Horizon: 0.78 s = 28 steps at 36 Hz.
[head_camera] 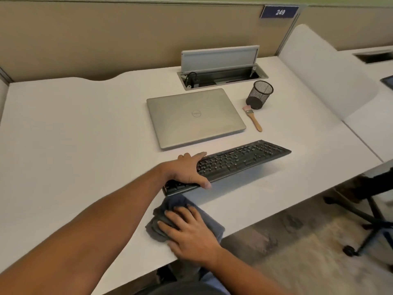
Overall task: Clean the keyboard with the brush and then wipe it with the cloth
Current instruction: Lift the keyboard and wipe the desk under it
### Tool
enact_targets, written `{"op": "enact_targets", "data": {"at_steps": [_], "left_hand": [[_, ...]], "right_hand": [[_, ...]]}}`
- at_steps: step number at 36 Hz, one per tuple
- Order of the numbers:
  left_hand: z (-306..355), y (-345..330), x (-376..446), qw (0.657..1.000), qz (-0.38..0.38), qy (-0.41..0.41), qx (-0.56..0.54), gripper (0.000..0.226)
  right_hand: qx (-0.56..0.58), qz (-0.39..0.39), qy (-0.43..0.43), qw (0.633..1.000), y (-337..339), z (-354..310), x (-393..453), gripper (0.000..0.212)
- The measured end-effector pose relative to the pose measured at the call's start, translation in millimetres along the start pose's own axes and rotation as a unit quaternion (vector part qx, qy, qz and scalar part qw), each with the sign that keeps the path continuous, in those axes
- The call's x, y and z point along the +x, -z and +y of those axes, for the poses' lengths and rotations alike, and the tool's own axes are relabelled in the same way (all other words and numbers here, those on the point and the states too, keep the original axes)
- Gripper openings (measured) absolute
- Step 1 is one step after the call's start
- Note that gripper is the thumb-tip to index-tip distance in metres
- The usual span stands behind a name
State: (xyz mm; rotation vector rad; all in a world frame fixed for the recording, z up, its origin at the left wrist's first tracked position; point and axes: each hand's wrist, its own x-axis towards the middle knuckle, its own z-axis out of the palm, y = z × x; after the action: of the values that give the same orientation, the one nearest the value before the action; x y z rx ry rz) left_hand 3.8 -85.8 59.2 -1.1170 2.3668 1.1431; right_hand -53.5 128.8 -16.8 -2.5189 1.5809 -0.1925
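Note:
A black keyboard (pixel 240 159) lies slanted on the white desk (pixel 74 135), its right end raised off the surface. My left hand (pixel 187 170) grips its left end, thumb along the front edge and fingers over the back. Just below that end lies a crumpled grey cloth (pixel 159 225) near the desk's front edge. My right hand (pixel 191 233) rests on the cloth with its fingers spread over it. A small brush (pixel 254 118) with a wooden handle and pink bristles lies on the desk beyond the keyboard, apart from both hands.
A shut silver laptop (pixel 194 117) sits behind the keyboard. A black mesh pen cup (pixel 259 94) lies tipped over beside the brush. An open cable box (pixel 221 75) is set into the desk's back. A white divider (pixel 323 75) bounds the right side; chair legs (pixel 374 228) stand on the floor.

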Motion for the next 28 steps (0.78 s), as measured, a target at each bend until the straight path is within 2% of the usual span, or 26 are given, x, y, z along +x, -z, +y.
{"op": "enact_targets", "data": {"at_steps": [3,7,10,14,15,17,20,23,25,28], "left_hand": [[2,9,0,0.998,-0.009,-0.018,-0.052,0.128],[4,26,-1,0.993,-0.016,-0.036,-0.107,0.127],[6,42,-4,0.991,-0.009,-0.049,-0.126,0.125],[2,62,-6,0.990,0.001,-0.041,-0.137,0.123],[-1,66,-6,0.989,0.006,-0.039,-0.142,0.123],[-5,73,-7,0.988,0.016,-0.035,-0.151,0.124],[-9,82,-8,0.983,0.028,-0.032,-0.177,0.125],[-13,89,-10,0.980,0.038,-0.029,-0.192,0.124],[-17,94,-10,0.978,0.042,-0.027,-0.202,0.123],[-21,102,-11,0.975,0.050,-0.027,-0.214,0.123]], "right_hand": [[0.029,0.008,-0.144,0.989,11,12,-2,0.048],[0.017,0.025,-0.317,0.948,21,52,-16,0.048],[0.004,0.043,-0.402,0.915,31,92,-35,0.050],[0.028,0.147,-0.475,0.867,43,120,-37,0.042],[0.036,0.167,-0.466,0.868,45,115,-30,0.042],[0.027,0.173,-0.386,0.906,45,89,-7,0.042],[0.035,0.147,-0.167,0.974,28,29,33,0.047],[0.018,0.057,0.019,0.998,3,-16,58,0.051],[0.007,0.010,0.045,0.999,-7,-21,64,0.052],[0.033,0.015,-0.069,0.997,-5,2,67,0.057]]}}
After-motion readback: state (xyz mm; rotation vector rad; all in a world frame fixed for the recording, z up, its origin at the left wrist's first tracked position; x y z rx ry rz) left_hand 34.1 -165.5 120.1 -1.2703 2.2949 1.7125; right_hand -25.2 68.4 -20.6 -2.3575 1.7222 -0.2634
